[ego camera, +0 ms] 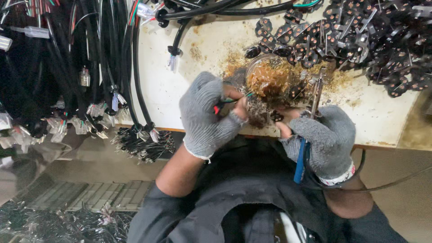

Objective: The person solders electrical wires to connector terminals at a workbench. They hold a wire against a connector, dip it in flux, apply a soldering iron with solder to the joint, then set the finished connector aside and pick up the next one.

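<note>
At bench edge, left hand [208, 114] pinching wires [229, 101] — right hand [321, 139]

The left hand [204, 114], in a grey fingerless glove, pinches a thin red-and-green wire [227, 102]. The right hand [321, 137] grips a blue-handled soldering iron [310, 117]. Just beyond both sits a small flux-stained dish [270, 78] on the counter [382, 112].

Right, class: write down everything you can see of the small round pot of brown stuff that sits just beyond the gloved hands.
The pot is small, round and shallow, with a clear rim that looks like glass or plastic. It holds amber-brown, lumpy, sticky-looking paste, and the same brown has smeared and crumbled over the off-white table around it. It stands upright near the table's front edge, close to the heap of small black round parts. The fingertips of the gloved left hand and right hand work just in front of it; whether they touch it cannot be told.
</note>
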